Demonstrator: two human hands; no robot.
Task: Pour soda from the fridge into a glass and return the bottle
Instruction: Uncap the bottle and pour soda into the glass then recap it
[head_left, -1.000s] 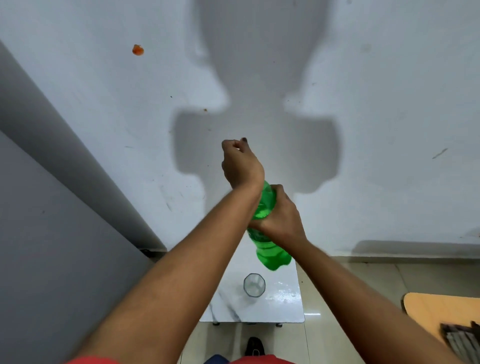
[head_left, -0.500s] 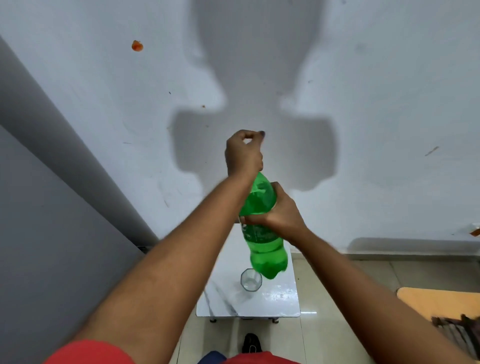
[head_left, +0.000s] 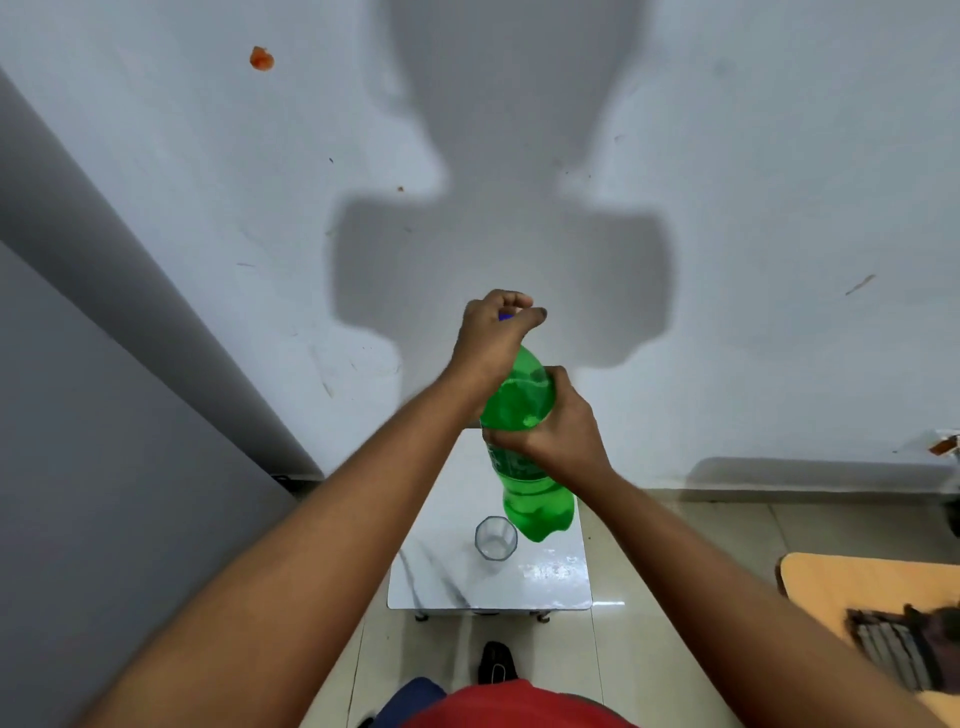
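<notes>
A green soda bottle hangs upright in the air above a small white marble table. My right hand is wrapped around the bottle's middle. My left hand is closed over the bottle's top, where a bit of blue cap shows between the fingers. An empty clear glass stands on the table just below and left of the bottle's base.
A grey fridge side fills the left. The white wall is close behind the table. At the right lies an orange surface with a dark object on it. My shoe is on the tiled floor before the table.
Both hands and the bottle have shifted slightly; my left hand has turned on the cap, and the view has tilted a little.
</notes>
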